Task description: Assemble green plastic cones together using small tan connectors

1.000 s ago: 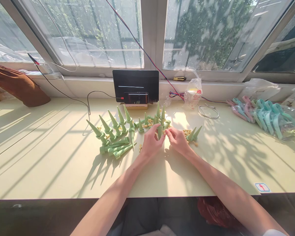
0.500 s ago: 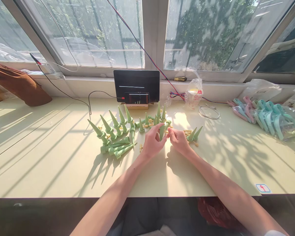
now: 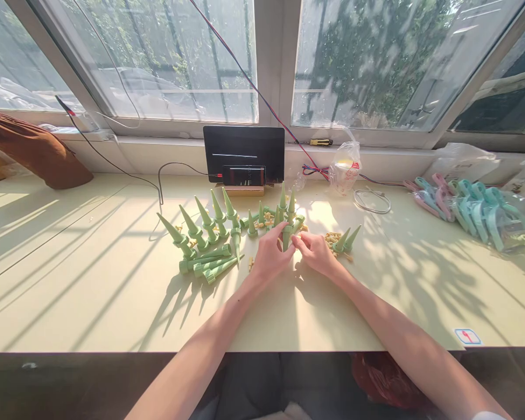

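My left hand (image 3: 269,256) is closed around a green cone-shaped spike (image 3: 286,236), held upright over the pale tabletop (image 3: 91,280). My right hand (image 3: 317,254) meets it from the right, fingers pinched against the spike's lower end; what they pinch is too small to see. Left of the hands stand and lie several more green spikes (image 3: 203,242). Two spikes (image 3: 346,239) lean together just right of my right hand, beside a scatter of small yellow pieces (image 3: 332,237).
A dark tablet with a phone (image 3: 244,157) stands on a wooden stand at the back. A clear plastic bag (image 3: 345,166) and a coiled cable (image 3: 371,201) lie behind right. Pastel plastic clips (image 3: 472,207) fill the right side. A brown cloth bundle (image 3: 35,151) lies far left.
My hands have drawn slightly closer together around the held spike. Nothing else on the table has moved.
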Tool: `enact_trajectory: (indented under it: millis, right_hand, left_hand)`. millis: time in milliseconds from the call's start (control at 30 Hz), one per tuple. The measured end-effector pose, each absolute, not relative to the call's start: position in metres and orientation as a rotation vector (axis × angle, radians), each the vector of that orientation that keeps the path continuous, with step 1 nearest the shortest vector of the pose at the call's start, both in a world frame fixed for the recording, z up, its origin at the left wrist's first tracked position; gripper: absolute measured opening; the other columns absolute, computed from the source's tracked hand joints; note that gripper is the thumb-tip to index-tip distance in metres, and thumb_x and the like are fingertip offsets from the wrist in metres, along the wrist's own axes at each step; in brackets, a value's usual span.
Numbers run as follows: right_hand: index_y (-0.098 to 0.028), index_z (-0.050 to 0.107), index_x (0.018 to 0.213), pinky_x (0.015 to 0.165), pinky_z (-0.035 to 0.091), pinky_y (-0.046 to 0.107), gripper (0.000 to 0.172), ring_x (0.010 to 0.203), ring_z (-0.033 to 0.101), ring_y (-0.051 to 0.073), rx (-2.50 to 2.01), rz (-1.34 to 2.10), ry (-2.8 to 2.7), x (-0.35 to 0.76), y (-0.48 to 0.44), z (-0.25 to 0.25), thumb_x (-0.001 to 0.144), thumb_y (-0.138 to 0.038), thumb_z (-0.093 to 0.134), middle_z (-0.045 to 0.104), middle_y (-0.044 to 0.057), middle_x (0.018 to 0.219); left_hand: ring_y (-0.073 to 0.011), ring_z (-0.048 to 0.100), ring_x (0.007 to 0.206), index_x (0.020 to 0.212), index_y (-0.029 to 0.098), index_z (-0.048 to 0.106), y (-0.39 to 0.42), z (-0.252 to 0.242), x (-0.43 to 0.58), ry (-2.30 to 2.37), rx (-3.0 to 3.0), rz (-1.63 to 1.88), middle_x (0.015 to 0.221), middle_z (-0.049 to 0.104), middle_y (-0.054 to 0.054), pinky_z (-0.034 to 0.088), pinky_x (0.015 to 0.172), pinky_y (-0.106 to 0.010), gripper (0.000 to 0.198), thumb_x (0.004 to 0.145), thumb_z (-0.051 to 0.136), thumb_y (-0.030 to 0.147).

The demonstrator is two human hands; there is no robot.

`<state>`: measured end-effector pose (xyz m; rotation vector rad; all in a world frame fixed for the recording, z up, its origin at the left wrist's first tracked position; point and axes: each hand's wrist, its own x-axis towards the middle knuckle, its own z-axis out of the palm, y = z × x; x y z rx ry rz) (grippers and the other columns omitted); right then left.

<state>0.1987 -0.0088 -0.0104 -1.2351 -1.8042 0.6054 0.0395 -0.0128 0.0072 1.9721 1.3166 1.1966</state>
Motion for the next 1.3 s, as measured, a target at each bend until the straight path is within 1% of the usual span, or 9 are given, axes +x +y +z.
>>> enact_trajectory:
  millis: [133, 233, 367, 500, 700, 867, 1000, 1133, 1300]
  right_hand:
    - [-0.021, 0.031, 0.060, 0.049, 0.021, 0.026, 0.044, 0.051, 0.026, 0.010, -1.260, 0.616, -1.796, 0.199, -0.009, -0.010, 0.096, -0.042, 0.046, 0.028, -0.006, 0.053]
    - [-0.021, 0.048, 0.072, 0.049, 0.028, 0.026, 0.034, 0.049, 0.034, 0.011, -1.267, 0.670, -1.754, 0.197, -0.012, -0.008, 0.096, -0.044, 0.046, 0.039, -0.005, 0.053]
    - [-0.021, 0.055, 0.096, 0.051, 0.038, 0.026, 0.022, 0.053, 0.050, 0.013, -1.204, 0.742, -1.680, 0.195, -0.016, -0.003, 0.096, -0.043, 0.049, 0.057, -0.001, 0.068]
    - [-0.021, 0.055, 0.093, 0.050, 0.042, 0.027, 0.019, 0.057, 0.057, 0.014, -1.160, 0.733, -1.682, 0.194, -0.018, 0.002, 0.093, -0.040, 0.052, 0.062, 0.003, 0.083]
    - [-0.020, 0.055, 0.090, 0.051, 0.044, 0.027, 0.018, 0.059, 0.057, 0.015, -1.142, 0.731, -1.681, 0.195, -0.017, 0.002, 0.093, -0.038, 0.051, 0.062, 0.003, 0.078]
    - [-0.020, 0.054, 0.084, 0.051, 0.043, 0.027, 0.024, 0.056, 0.057, 0.015, -1.148, 0.768, -1.655, 0.195, -0.016, -0.001, 0.095, -0.042, 0.049, 0.061, 0.002, 0.072]
    - [-0.020, 0.053, 0.078, 0.051, 0.040, 0.026, 0.034, 0.052, 0.051, 0.013, -1.196, 0.741, -1.678, 0.196, -0.015, -0.002, 0.097, -0.047, 0.045, 0.057, 0.001, 0.064]
    - [-0.022, 0.044, 0.069, 0.049, 0.035, 0.026, 0.041, 0.048, 0.043, 0.012, -1.224, 0.707, -1.698, 0.197, -0.015, -0.004, 0.099, -0.049, 0.041, 0.049, -0.002, 0.055]
    - [-0.022, 0.039, 0.063, 0.049, 0.030, 0.027, 0.047, 0.047, 0.039, 0.011, -1.261, 0.642, -1.719, 0.198, -0.013, -0.007, 0.101, -0.050, 0.037, 0.043, -0.003, 0.051]
  left_hand:
    - [-0.0070, 0.044, 0.050, 0.127, 0.017, 0.060, -0.014, 0.008, 0.040, 1.319, 1.965, 1.196, 0.074, 0.054, 0.004, 0.041, 0.057, -0.023, 0.047, 0.080, 0.062, 0.023]
    - [-0.0069, 0.043, 0.049, 0.127, 0.017, 0.060, -0.014, 0.010, 0.040, 1.329, 1.947, 1.200, 0.075, 0.054, 0.004, 0.041, 0.057, -0.023, 0.046, 0.082, 0.062, 0.024]
    - [-0.0075, 0.042, 0.049, 0.126, 0.018, 0.060, -0.015, 0.010, 0.040, 1.342, 1.948, 1.211, 0.072, 0.052, 0.004, 0.041, 0.057, -0.023, 0.044, 0.082, 0.063, 0.026]
    - [-0.0076, 0.042, 0.049, 0.125, 0.020, 0.060, -0.015, 0.009, 0.040, 1.327, 1.947, 1.232, 0.071, 0.053, 0.004, 0.040, 0.055, -0.022, 0.043, 0.083, 0.063, 0.026]
    - [-0.0074, 0.044, 0.047, 0.125, 0.019, 0.060, -0.015, 0.009, 0.041, 1.321, 1.946, 1.228, 0.072, 0.056, 0.004, 0.041, 0.053, -0.022, 0.043, 0.083, 0.064, 0.030]
    - [-0.0072, 0.044, 0.047, 0.125, 0.019, 0.059, -0.015, 0.010, 0.040, 1.309, 1.952, 1.225, 0.078, 0.061, 0.002, 0.041, 0.053, -0.023, 0.043, 0.083, 0.064, 0.030]
    - [-0.0074, 0.044, 0.047, 0.124, 0.020, 0.060, -0.014, 0.008, 0.039, 1.294, 1.969, 1.224, 0.075, 0.058, 0.003, 0.041, 0.053, -0.022, 0.043, 0.083, 0.064, 0.031]
    - [-0.0073, 0.043, 0.048, 0.124, 0.020, 0.059, -0.015, 0.008, 0.039, 1.284, 1.975, 1.208, 0.074, 0.055, 0.004, 0.040, 0.053, -0.022, 0.042, 0.084, 0.063, 0.032]
    - [-0.0071, 0.043, 0.048, 0.124, 0.020, 0.059, -0.015, 0.010, 0.040, 1.277, 1.976, 1.197, 0.076, 0.055, 0.003, 0.040, 0.053, -0.022, 0.043, 0.084, 0.063, 0.031]
